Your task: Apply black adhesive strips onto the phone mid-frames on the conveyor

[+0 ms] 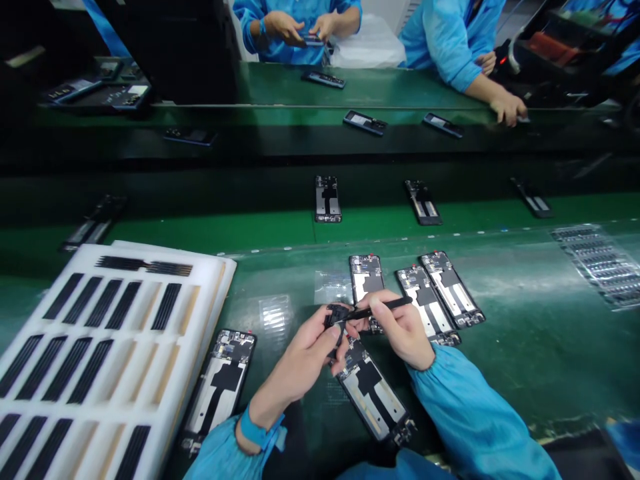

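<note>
My left hand point(311, 347) pinches a small black moulded part point(336, 316), held over the upper end of a black-and-silver rectangular phone chassis point(373, 390) on the glossy green bench surface point(525, 347). My right hand point(406, 327) grips a slim black pen-like tool point(395, 305), tip at the part; contact: cannot tell. To my left: white foam tray point(203, 283), black thin strips point(167, 307) in its slots.

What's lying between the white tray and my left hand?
The head view shows a phone beside the white tray and, farther from you, a clear plastic sheet near your left hand.
</note>
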A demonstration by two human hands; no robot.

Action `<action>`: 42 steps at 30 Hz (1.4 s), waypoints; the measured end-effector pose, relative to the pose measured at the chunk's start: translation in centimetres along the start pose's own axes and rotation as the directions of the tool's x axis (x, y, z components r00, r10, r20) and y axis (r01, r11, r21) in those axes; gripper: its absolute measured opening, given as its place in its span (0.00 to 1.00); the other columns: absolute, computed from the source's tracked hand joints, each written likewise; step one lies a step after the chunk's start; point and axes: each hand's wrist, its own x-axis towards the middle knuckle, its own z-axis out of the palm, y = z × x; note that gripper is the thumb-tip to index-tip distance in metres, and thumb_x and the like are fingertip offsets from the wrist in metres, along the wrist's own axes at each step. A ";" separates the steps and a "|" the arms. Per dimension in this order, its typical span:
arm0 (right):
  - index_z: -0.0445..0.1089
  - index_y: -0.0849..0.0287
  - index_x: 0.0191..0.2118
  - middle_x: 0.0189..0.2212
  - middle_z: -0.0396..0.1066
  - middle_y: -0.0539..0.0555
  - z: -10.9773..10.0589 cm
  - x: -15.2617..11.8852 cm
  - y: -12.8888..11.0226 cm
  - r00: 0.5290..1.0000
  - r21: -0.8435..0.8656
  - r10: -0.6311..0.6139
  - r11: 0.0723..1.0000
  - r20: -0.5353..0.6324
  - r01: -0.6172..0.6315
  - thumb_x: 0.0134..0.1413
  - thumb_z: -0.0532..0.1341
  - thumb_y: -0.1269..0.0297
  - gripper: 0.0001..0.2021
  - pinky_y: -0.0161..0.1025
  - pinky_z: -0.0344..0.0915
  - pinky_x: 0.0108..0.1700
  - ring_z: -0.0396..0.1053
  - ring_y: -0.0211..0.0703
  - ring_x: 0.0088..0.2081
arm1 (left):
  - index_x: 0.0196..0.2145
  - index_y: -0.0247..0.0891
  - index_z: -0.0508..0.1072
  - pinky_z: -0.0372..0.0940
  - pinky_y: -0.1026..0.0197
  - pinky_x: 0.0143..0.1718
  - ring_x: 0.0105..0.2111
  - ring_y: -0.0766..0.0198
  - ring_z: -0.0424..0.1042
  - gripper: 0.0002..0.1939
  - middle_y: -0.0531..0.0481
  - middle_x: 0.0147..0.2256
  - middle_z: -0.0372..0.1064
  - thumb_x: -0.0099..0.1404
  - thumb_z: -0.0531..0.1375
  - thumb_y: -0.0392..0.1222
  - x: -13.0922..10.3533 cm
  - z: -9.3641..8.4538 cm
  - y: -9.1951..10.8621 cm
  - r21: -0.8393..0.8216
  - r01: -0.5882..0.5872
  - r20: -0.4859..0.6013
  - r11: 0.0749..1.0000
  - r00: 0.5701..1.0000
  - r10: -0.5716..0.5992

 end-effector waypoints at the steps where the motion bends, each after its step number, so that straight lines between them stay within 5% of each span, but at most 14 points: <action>1: 0.76 0.57 0.38 0.34 0.78 0.54 0.0 0.0 -0.1 1.000 -0.008 -0.006 1.000 0.001 0.006 0.68 0.58 0.55 0.14 0.36 0.74 0.34 0.76 0.40 0.29 | 0.47 0.37 0.68 0.55 0.65 0.25 0.23 0.71 0.60 0.11 0.55 0.27 0.62 0.74 0.53 0.46 0.0 0.0 0.0 -0.001 0.004 0.001 1.000 1.000 -0.004; 7: 0.76 0.57 0.39 0.33 0.78 0.56 -1.2 0.1 -0.8 1.000 -0.068 -0.032 0.997 -0.002 0.031 0.67 0.58 0.51 0.15 0.41 0.76 0.36 0.77 0.45 0.31 | 0.58 0.39 0.64 0.57 0.64 0.26 0.24 0.69 0.60 0.18 0.54 0.29 0.64 0.73 0.53 0.44 0.0 0.0 0.5 0.071 0.013 -0.036 0.997 0.999 -0.011; 11: 0.74 0.57 0.40 0.28 0.77 0.53 -2.7 0.0 0.6 0.996 -0.014 0.008 1.000 -0.094 -0.009 0.68 0.57 0.51 0.15 0.41 0.74 0.32 0.76 0.44 0.28 | 0.66 0.46 0.54 0.65 0.59 0.39 0.34 0.64 0.68 0.23 0.47 0.45 0.69 0.75 0.48 0.46 -1.2 -0.5 0.2 0.494 0.011 -0.232 0.869 0.965 0.120; 14: 0.73 0.59 0.37 0.25 0.76 0.53 -2.4 -0.7 2.2 0.998 -0.073 0.058 0.996 0.012 -0.057 0.68 0.57 0.52 0.16 0.39 0.72 0.30 0.75 0.42 0.26 | 0.67 0.44 0.52 0.65 0.53 0.50 0.50 0.55 0.69 0.25 0.41 0.54 0.67 0.75 0.49 0.44 -2.8 -1.1 -1.2 0.805 0.118 -0.320 0.582 0.912 0.256; 17: 0.73 0.59 0.36 0.27 0.75 0.54 -1.6 -1.5 3.4 0.995 -0.174 0.058 0.984 0.078 -0.043 0.69 0.55 0.53 0.17 0.38 0.72 0.30 0.74 0.41 0.26 | 0.63 0.38 0.60 0.68 0.50 0.47 0.49 0.51 0.71 0.25 0.39 0.52 0.69 0.71 0.45 0.30 -4.1 -1.5 -3.0 0.981 0.140 -0.177 0.133 0.928 0.329; 20: 0.73 0.59 0.37 0.30 0.76 0.54 -1.1 -1.9 3.9 0.995 -0.255 0.025 0.967 0.096 0.000 0.70 0.53 0.56 0.16 0.38 0.71 0.32 0.74 0.40 0.27 | 0.65 0.38 0.60 0.71 0.51 0.44 0.46 0.52 0.72 0.36 0.40 0.59 0.66 0.61 0.45 0.19 -4.6 -1.3 -4.2 0.952 0.102 0.002 -0.290 0.941 0.337; 23: 0.74 0.58 0.41 0.28 0.75 0.53 -1.2 -1.8 4.1 0.992 -0.308 0.017 0.951 0.129 0.024 0.71 0.53 0.58 0.14 0.37 0.71 0.35 0.74 0.40 0.29 | 0.64 0.37 0.62 0.73 0.53 0.39 0.42 0.54 0.72 0.41 0.43 0.66 0.58 0.55 0.49 0.18 -4.1 -1.0 -4.3 0.862 0.070 0.092 -0.502 0.952 0.291; 27: 0.74 0.58 0.42 0.29 0.76 0.52 -1.3 -1.6 4.1 0.985 -0.338 0.014 0.940 0.173 0.046 0.71 0.53 0.59 0.14 0.37 0.71 0.38 0.75 0.41 0.31 | 0.65 0.37 0.63 0.73 0.54 0.37 0.42 0.55 0.71 0.43 0.46 0.67 0.56 0.51 0.51 0.19 -3.5 -0.9 -4.2 0.819 0.051 0.092 -0.571 0.972 0.218; 42: 0.76 0.56 0.43 0.36 0.79 0.55 -1.9 -0.7 4.0 0.951 -0.338 -0.079 0.923 0.300 0.184 0.70 0.54 0.61 0.12 0.41 0.73 0.44 0.77 0.44 0.37 | 0.65 0.35 0.64 0.71 0.53 0.37 0.41 0.54 0.71 0.39 0.44 0.66 0.59 0.54 0.53 0.22 -2.9 -1.3 -4.6 0.833 0.029 0.097 -0.553 0.975 0.198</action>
